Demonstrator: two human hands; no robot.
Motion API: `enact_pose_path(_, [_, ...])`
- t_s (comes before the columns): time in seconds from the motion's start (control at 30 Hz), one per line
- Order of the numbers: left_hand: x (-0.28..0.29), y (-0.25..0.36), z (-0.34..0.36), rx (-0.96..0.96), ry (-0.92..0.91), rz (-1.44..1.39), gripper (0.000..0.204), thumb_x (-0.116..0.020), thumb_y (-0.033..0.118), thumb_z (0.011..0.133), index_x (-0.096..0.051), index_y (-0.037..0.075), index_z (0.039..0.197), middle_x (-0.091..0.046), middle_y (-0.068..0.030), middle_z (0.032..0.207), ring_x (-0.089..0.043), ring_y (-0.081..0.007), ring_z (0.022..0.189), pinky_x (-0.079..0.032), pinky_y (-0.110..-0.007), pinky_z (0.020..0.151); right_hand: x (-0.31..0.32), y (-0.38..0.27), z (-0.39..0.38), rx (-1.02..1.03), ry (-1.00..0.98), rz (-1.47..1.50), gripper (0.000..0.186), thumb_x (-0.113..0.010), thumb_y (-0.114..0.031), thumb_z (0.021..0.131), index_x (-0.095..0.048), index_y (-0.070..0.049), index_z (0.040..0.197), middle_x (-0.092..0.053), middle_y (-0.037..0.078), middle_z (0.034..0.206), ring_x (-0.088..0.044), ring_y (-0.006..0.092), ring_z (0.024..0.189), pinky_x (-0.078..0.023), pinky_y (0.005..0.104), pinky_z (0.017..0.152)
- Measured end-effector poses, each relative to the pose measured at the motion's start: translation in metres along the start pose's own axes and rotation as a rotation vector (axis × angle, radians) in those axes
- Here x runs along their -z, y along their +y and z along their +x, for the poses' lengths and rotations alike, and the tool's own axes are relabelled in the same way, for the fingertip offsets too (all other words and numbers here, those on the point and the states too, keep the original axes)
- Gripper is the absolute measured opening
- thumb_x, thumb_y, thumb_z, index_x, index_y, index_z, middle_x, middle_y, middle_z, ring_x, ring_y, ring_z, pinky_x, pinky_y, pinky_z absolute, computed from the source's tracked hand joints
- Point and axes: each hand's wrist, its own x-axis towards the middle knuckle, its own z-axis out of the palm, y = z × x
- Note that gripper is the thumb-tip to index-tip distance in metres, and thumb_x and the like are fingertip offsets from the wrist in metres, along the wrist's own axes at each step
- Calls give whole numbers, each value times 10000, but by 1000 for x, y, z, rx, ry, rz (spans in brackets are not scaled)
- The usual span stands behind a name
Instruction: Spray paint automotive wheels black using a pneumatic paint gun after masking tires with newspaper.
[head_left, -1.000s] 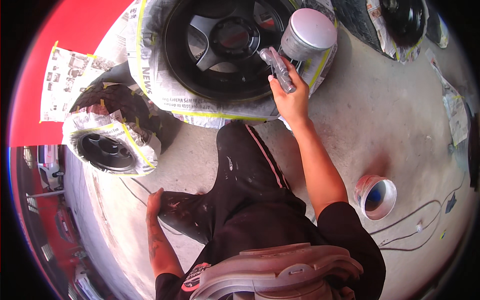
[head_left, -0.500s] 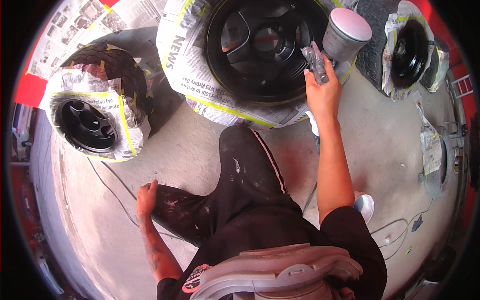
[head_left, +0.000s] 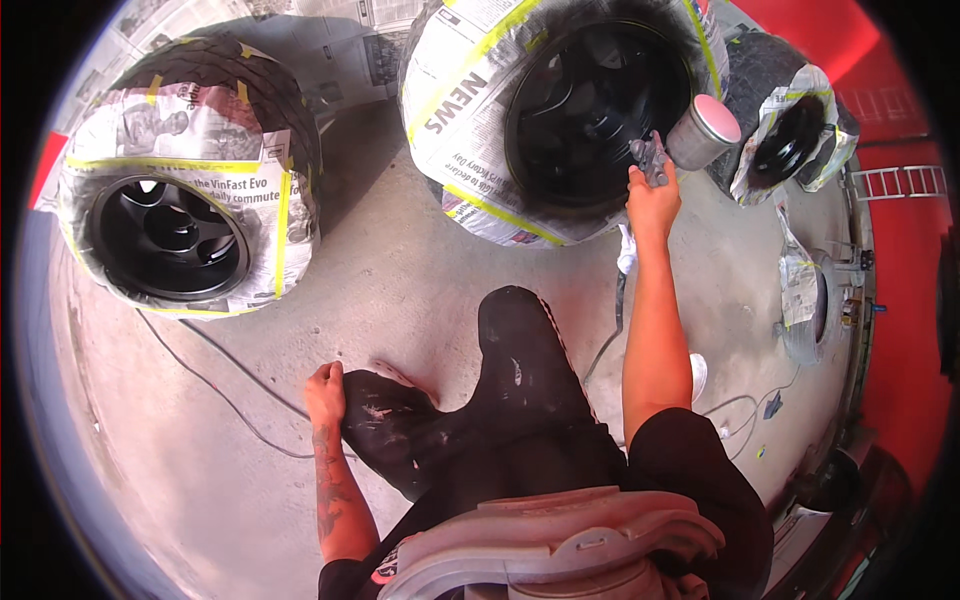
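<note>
A grey spray gun (head_left: 650, 155) with a metal cup (head_left: 705, 135) is gripped in my right hand (head_left: 652, 200), held over the lower right of a black wheel rim (head_left: 590, 100) masked with newspaper and yellow tape (head_left: 460, 120). A white fitting and hose (head_left: 622, 250) hang below the gun. My left hand (head_left: 325, 395) rests by my bent left knee in dark trousers (head_left: 385, 410), fingers curled; what they hold, if anything, is hidden.
A newspaper-masked tyre and wheel (head_left: 170, 235) lies left, another (head_left: 790, 135) at right. Beyond are a papered tyre (head_left: 805, 290), a ladder (head_left: 895, 183) and red surfaces (head_left: 900, 400). Hoses (head_left: 230, 400) cross the concrete floor (head_left: 510, 270); a white bucket (head_left: 698, 375) is partly behind my right arm.
The view has swung, so the main wheel sits further right and more of the left tyre shows. My right hand still grips the gun over that wheel; my left hand stays by my knee.
</note>
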Motion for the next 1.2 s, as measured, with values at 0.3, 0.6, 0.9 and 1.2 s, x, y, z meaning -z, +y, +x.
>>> enact_pose_path(0.3, [84,-36,-164,167,-419,-274,625,-329,483,1030,-374,35,1464,-536,-243,1354,-518,-358,1263,-378,-406,1065,39,-59,45,-101,-145,-280,543,-689,-140,832,-514,-21,1332,-691,131,951,-673,227,742,-540,310,491])
enact_pose_path(0.6, [165,-81,-254,403,-899,36,699,-377,566,987,-622,-46,1219,-658,-259,1151,-626,-314,1130,-460,-377,972,146,-100,-95,-344,-56,155,525,-658,-99,846,-500,-117,1347,-643,51,1042,-628,152,817,-616,362,575])
enact_pose_path(0.9, [271,29,-219,219,-556,115,561,-564,394,949,-551,-28,1319,-651,-245,1190,-628,-313,1136,-478,-377,963,45,-83,-135,-142,-73,4,528,-649,-103,842,-506,-112,1351,-678,190,1118,-659,337,1043,-491,382,880])
enact_pose_path(1.2, [275,-24,-418,833,-606,41,513,-583,364,944,-594,-36,1265,-702,-153,1075,-668,-197,974,-502,-315,882,-2,-44,-89,-300,-49,11,517,-646,-34,809,-527,-107,1306,-654,211,1152,-619,415,1061,-489,453,879])
